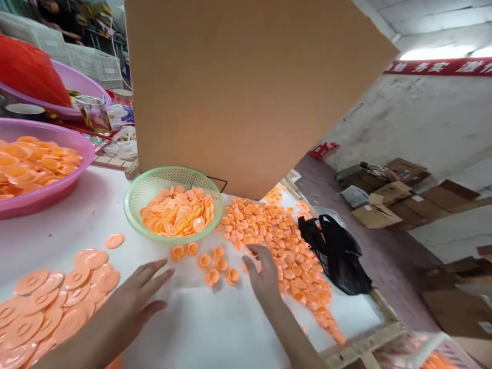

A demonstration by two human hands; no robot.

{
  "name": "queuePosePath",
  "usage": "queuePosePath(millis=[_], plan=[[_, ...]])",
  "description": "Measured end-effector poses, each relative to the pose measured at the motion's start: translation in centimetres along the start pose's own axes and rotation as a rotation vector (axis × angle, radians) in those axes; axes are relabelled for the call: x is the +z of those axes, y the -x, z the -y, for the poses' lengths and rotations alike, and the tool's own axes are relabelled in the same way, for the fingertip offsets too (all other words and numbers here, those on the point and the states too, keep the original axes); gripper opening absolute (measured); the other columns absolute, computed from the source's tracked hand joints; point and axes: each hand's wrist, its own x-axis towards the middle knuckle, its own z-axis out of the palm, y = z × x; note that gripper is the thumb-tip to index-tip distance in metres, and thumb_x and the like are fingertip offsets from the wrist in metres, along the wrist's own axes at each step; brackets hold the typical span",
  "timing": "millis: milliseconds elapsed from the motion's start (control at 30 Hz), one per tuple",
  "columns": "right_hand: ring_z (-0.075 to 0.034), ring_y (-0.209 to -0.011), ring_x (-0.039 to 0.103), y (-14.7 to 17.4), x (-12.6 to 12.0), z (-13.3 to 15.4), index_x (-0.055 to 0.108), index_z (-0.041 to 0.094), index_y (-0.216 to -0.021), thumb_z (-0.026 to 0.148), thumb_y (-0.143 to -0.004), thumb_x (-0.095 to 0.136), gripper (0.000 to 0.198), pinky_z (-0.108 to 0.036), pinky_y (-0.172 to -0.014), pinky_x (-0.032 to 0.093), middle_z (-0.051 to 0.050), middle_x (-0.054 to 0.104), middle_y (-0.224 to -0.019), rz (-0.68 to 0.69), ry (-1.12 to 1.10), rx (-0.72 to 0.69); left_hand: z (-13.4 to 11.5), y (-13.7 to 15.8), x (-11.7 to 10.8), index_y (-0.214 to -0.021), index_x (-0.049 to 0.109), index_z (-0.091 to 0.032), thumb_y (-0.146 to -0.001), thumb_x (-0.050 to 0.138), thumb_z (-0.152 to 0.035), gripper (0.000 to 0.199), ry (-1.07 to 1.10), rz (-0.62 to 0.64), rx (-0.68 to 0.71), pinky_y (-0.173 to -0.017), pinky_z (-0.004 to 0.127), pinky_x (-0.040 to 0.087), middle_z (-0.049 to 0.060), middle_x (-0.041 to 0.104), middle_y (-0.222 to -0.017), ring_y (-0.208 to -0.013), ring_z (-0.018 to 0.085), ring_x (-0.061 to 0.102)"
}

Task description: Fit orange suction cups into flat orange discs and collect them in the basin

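My left hand (pixel 134 297) hovers over the white tabletop (pixel 200 323) with its fingers stretched out and nothing in them. It is between a spread of flat orange discs (pixel 49 302) and a few small orange cups (pixel 221 264). My right hand (pixel 263 277) is at the near left edge of a large heap of small orange cups (pixel 284 246), thumb and forefinger apart. Whether it touches a cup there is hard to see. Beyond both hands, a pale green colander (pixel 132 197) holds a mound of orange discs (pixel 179 210).
A pink basin (pixel 82 164) with orange pieces stands at the left. Upright behind the colander is a big cardboard sheet (pixel 230 92). A black bag (pixel 338 256) lies at the table's right edge. Cardboard boxes (pixel 378 212) sit on the floor. A person (pixel 59 20) is far back left.
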Motion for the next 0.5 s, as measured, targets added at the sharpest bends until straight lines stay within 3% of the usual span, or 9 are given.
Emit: queuePosePath(millis=[100,200,267,333,400,500], plan=[[-0.031,-0.121,0.050,3.2,2.1,0.6,0.050,0.020,-0.135,0.059,-0.082,0.064,0.067,-0.050,-0.096,0.047,-0.017,0.053,-0.131,0.197,0.140,-0.153,-2.1,-3.1,3.4,-0.147,0.038,-0.031,-0.094,0.046,-0.031,0.053,-0.234,-0.008,0.024,-0.097,0.043,0.047,0.007,0.046,-0.148,-0.132,0.029,0.044],[-0.042,-0.138,0.027,3.4,3.6,2.5,0.038,0.024,-0.146,0.071,-0.072,0.066,0.093,-0.065,-0.105,0.031,-0.017,0.035,-0.151,0.327,0.257,-0.244,-2.9,-4.9,5.4,-0.147,0.039,-0.030,-0.095,0.041,-0.028,0.051,-0.379,-0.006,-0.027,-0.097,0.049,0.042,0.006,0.042,-0.150,-0.136,0.034,0.036],[-0.043,-0.142,0.019,3.2,4.0,3.1,0.033,0.025,-0.149,0.074,-0.072,0.062,0.095,-0.071,-0.107,0.020,-0.015,0.031,-0.154,0.394,0.273,-0.254,-3.3,-5.3,6.4,-0.145,0.042,-0.030,-0.094,0.042,-0.029,0.050,-0.409,0.005,-0.045,-0.096,0.051,0.041,0.007,0.043,-0.150,-0.135,0.036,0.035],[-0.040,-0.142,0.021,3.3,4.0,3.3,0.031,0.025,-0.150,0.072,-0.078,0.058,0.090,-0.072,-0.109,0.013,-0.014,0.033,-0.154,0.460,0.249,-0.273,-3.6,-5.2,7.1,-0.144,0.044,-0.028,-0.092,0.046,-0.032,0.051,-0.401,0.029,-0.037,-0.092,0.050,0.042,0.008,0.045,-0.148,-0.131,0.037,0.039],[-0.036,-0.142,0.024,3.9,3.4,3.0,0.028,0.025,-0.151,0.068,-0.082,0.055,0.085,-0.069,-0.112,0.011,-0.012,0.036,-0.153,0.498,0.215,-0.305,-3.7,-5.0,7.4,-0.145,0.043,-0.026,-0.091,0.048,-0.033,0.054,-0.374,0.060,0.001,-0.091,0.047,0.042,0.009,0.045,-0.148,-0.129,0.034,0.041],[-0.035,-0.142,0.024,4.9,1.8,2.0,0.029,0.023,-0.150,0.063,-0.084,0.057,0.082,-0.066,-0.113,0.015,-0.013,0.035,-0.153,0.426,0.208,-0.288,-3.8,-4.6,7.1,-0.148,0.036,-0.029,-0.093,0.048,-0.039,0.058,-0.349,0.055,0.082,-0.097,0.044,0.039,0.008,0.041,-0.151,-0.134,0.031,0.037]])
